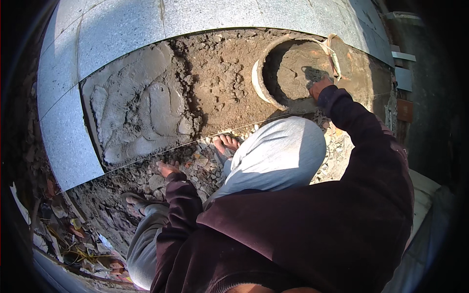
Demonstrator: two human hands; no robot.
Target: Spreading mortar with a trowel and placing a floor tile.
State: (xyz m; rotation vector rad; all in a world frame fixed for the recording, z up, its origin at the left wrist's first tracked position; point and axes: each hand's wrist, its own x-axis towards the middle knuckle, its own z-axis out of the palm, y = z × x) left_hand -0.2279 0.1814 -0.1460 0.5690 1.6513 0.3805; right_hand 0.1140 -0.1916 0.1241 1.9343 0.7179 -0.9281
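My right hand (320,87) reaches into a round tub (262,78) of wet mortar (293,63), closed on what looks like a mortar-coated trowel (312,73). My left hand (167,167) is low beside the rubble (200,161), just below a taut string (146,157), fingers apart and holding nothing that I can see. Above it lies a square bed of spread, ridged mortar (132,122), bordered by pale speckled tiles (68,141). Rough sandy soil (220,93) lies between the mortar bed and the tub.
Rows of laid tiles (215,12) curve along the far side. My sandalled feet (137,205) stand on broken stone. Loose tile pieces (403,78) lie at the right edge. Debris with yellow strands (83,244) lies at the lower left. A second rim (337,44) shows behind the tub.
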